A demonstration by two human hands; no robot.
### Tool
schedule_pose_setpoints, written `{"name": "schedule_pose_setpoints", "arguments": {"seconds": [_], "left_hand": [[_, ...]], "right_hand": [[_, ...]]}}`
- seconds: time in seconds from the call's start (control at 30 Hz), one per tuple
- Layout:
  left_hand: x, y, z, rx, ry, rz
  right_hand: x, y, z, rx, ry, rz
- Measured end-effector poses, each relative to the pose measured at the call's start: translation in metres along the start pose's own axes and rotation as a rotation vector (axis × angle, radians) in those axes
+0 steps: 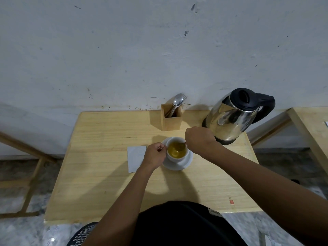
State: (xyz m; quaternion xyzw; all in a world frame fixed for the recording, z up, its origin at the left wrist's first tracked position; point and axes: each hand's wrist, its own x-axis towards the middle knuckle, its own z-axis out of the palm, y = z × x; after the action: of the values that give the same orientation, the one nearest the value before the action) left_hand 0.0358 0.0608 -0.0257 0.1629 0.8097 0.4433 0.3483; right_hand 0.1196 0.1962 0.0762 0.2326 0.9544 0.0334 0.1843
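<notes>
A white cup (177, 158) of yellow-green tea stands on a white saucer (186, 163) in the middle of the wooden table (106, 174). My left hand (154, 155) pinches the cup's handle at its left side. My right hand (199, 139) hovers over the cup's right rim and grips a spoon (180, 147) whose bowl dips into the tea. Most of the spoon's handle is hidden inside my fist.
A white paper square (135, 156) lies left of the cup, partly under my left wrist. A wooden cutlery box (171, 118) with spoons and a fork stands at the back. A steel kettle (232, 116) with a black lid stands back right. Another table (312, 125) is at the right.
</notes>
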Motion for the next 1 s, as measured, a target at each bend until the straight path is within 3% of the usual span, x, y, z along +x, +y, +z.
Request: {"name": "schedule_pose_setpoints", "arguments": {"seconds": [0.27,0.57,0.73,1.0], "left_hand": [[0.002,-0.001,0.001,0.007,-0.002,-0.013],[0.001,0.0,0.0,0.01,0.002,-0.003],[0.001,0.0,0.0,0.014,-0.007,-0.02],[0.002,-0.001,0.0,0.019,0.002,-0.018]], "right_hand": [[0.001,-0.006,0.005,0.158,-0.06,0.008],[-0.002,-0.003,0.004,0.041,-0.006,0.037],[-0.005,-0.007,0.003,0.13,-0.054,0.008],[-0.006,-0.011,0.013,0.123,0.055,0.089]]}}
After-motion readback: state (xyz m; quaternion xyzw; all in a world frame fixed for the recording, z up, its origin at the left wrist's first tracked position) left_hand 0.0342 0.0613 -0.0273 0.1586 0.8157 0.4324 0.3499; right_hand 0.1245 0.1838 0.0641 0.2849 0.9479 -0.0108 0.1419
